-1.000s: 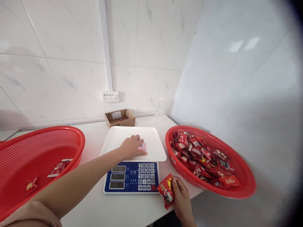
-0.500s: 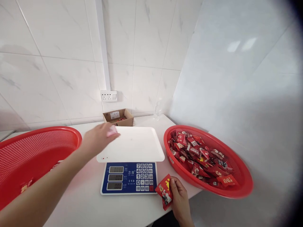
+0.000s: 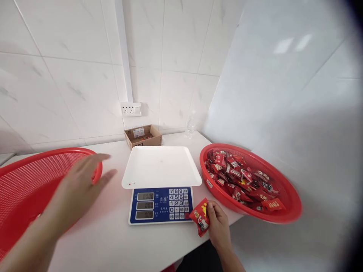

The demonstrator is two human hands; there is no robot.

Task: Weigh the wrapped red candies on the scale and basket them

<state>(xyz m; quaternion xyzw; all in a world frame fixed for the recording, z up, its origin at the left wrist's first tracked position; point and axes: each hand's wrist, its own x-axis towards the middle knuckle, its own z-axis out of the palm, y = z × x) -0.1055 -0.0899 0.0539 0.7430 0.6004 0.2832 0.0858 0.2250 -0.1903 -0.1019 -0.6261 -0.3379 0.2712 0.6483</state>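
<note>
White tabletop [image 3: 107, 241] against a marbled tile wall [image 3: 85, 87]

On the right, an oval red plastic basket [image 3: 295, 212] holds a heap of glossy, crinkled packets [image 3: 241, 181], mostly red with white, black and yellow print. On the left is a second red basket [image 3: 64, 152], with fine mesh sides; a pale scrap shows inside it, mostly hidden by the left wrist. At the back, a shallow brown cardboard box [image 3: 146, 142] contains a few small reddish items, too small to identify.

The left hand [image 3: 75, 185], slightly blurred, is open over the left basket's near side, thumb and fingers apart and pointing right. The right hand [image 3: 219, 226] pinches one shiny red packet [image 3: 200, 218] by its edge, thumb uppermost, at the lower right corner of a scale [image 3: 161, 206]; whether packet and scale touch is unclear.

Between the baskets, the scale has a smooth white rectangular tray [image 3: 163, 166] with rounded corners, above a blue panel of square keys and three grey displays. A clear ridged bottle [image 3: 190, 126] stands near the wall.
</note>
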